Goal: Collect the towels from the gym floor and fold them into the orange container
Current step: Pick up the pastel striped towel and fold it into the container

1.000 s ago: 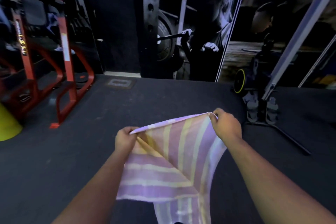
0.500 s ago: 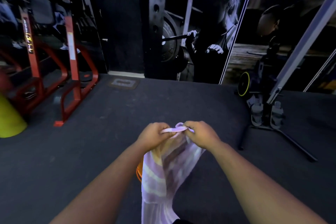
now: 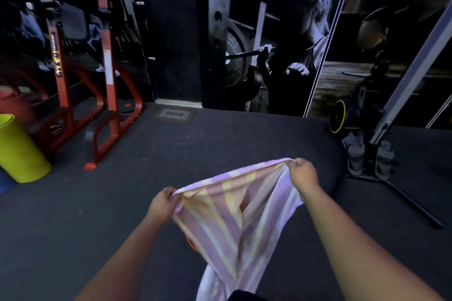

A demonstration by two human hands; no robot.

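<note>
Striped lilac-and-yellow towel (image 3: 230, 215) is hanging between both hands, above the dark gym floor (image 3: 97, 203). Left hand (image 3: 162, 204) is pinching one top corner; right hand (image 3: 303, 175), well apart and farther forward, is gripping the other. An orange container (image 3: 192, 244) edge is peeking out just below the left hand, behind the cloth.

We see the towel (image 3: 234, 212) striped lengthwise in pale purple, yellow and white — a sliver of the orange container (image 3: 191, 244) shows at its seven o'clock edge. The floor (image 3: 97, 203) is dark grey. At ten o'clock stands a red rack (image 3: 110, 95); at nine o'clock a yellow-green roll (image 3: 19, 151) — beside a blue patch (image 3: 6, 182).
</note>
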